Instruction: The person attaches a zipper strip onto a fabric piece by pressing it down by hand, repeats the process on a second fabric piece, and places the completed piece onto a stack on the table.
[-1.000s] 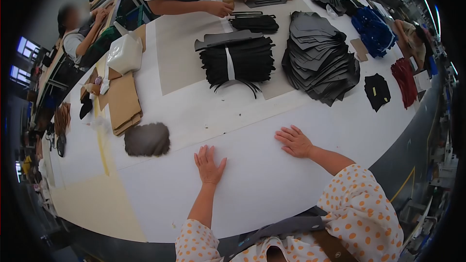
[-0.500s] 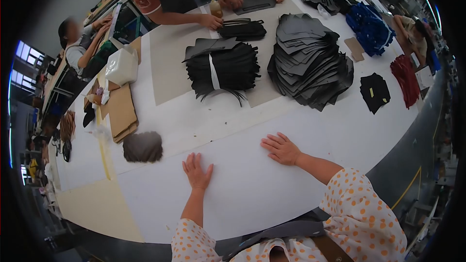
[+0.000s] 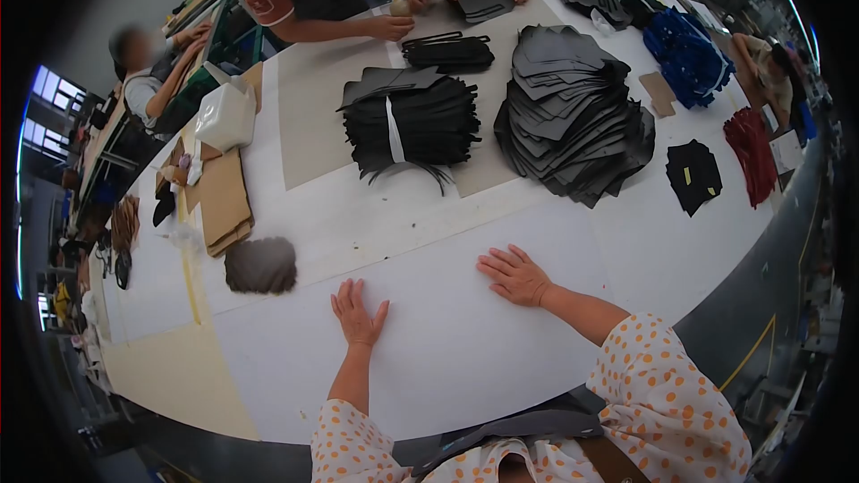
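Observation:
My left hand (image 3: 359, 313) lies flat on the white tabletop (image 3: 429, 349), fingers stretched out and thumb apart. Farther right, my right hand (image 3: 517, 276) also rests palm down with its fingers spread. Neither hand holds anything. A fuzzy dark grey-brown piece (image 3: 260, 266) lies to the left of my left hand. Beyond my hands sits a bundle of black strips (image 3: 412, 125) tied with a white band. Beside it, to the right, is a tall fanned stack of dark grey cut pieces (image 3: 573, 116).
Brown cardboard sheets (image 3: 225, 201) and a white plastic container (image 3: 225, 116) stand at the left. On the right are a black piece (image 3: 693, 177), a red bundle (image 3: 750, 156) and blue material (image 3: 684, 55). Across the table, co-workers handle grey pieces (image 3: 486, 5) near a black strap bundle (image 3: 447, 52).
My hands stay flat, almost unmoved. Across the table, a co-worker's hand shifts right over the grey pieces, and another person's hand now shows near the small bottle. The view has shifted slightly.

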The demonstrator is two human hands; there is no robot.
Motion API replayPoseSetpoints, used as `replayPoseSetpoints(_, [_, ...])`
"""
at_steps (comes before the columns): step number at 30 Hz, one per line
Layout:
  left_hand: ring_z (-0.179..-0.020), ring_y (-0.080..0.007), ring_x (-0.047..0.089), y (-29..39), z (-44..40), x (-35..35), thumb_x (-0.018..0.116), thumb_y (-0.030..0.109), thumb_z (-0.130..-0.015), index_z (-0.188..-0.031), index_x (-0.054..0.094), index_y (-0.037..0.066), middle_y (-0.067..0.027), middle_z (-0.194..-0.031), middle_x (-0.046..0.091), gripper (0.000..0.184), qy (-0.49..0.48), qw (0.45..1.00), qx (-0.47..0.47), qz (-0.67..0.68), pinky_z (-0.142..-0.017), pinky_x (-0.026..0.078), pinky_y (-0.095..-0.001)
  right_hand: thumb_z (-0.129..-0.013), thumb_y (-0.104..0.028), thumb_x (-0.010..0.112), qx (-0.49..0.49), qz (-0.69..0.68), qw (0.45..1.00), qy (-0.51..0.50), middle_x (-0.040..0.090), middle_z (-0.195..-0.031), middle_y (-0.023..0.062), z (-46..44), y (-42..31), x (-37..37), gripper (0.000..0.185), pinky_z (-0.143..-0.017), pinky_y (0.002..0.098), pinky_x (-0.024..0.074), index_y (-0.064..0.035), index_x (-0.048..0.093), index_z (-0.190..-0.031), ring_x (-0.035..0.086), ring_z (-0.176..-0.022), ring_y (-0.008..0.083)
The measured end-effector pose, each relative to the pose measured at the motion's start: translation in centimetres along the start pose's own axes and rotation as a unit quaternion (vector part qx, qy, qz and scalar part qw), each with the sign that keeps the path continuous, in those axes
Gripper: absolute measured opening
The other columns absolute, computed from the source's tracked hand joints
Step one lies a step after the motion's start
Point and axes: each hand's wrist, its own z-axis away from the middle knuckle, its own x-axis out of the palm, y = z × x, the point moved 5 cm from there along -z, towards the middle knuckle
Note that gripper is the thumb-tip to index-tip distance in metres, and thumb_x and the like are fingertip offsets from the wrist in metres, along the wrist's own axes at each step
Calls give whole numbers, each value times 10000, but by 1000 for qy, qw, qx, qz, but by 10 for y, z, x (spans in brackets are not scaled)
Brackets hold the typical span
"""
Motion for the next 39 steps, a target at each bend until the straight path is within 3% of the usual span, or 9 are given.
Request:
replayPoseSetpoints(17, [-1455,-303,287,1,-1,-5,750,462,-826,-1435,422,126,-131,-1489,359,769,6,1000,3,22,-1234,121,-553,-1020,-379,485,4,14,1000,-17,398,-1569,-11,-1,-2,0,538,-1237,457,150,-185,422,-1518,301,-1471,189])
replayPoseSetpoints(26, [-1454,-299,305,-15,-1,1,732,416,-858,-1444,435,110,-126,-1502,376,725,55,995,-88,10,-1234,114,-561,-1031,-370,472,17,-16,999,-33,380,-1576,-15,0,-1,-2,524,-1238,455,155,-179,423,-1516,312,-1470,178])
replayPoseSetpoints(39, [-1446,-291,316,-15,1,5,726,399,-869,-1433,443,108,-129,-1489,393,695,61,995,-73,2,-1229,111,-563,-1033,-381,456,14,-9,1000,-27,380,-1574,-13,0,-1,2,518,-1240,457,146,-191,416,-1514,303,-1475,182])
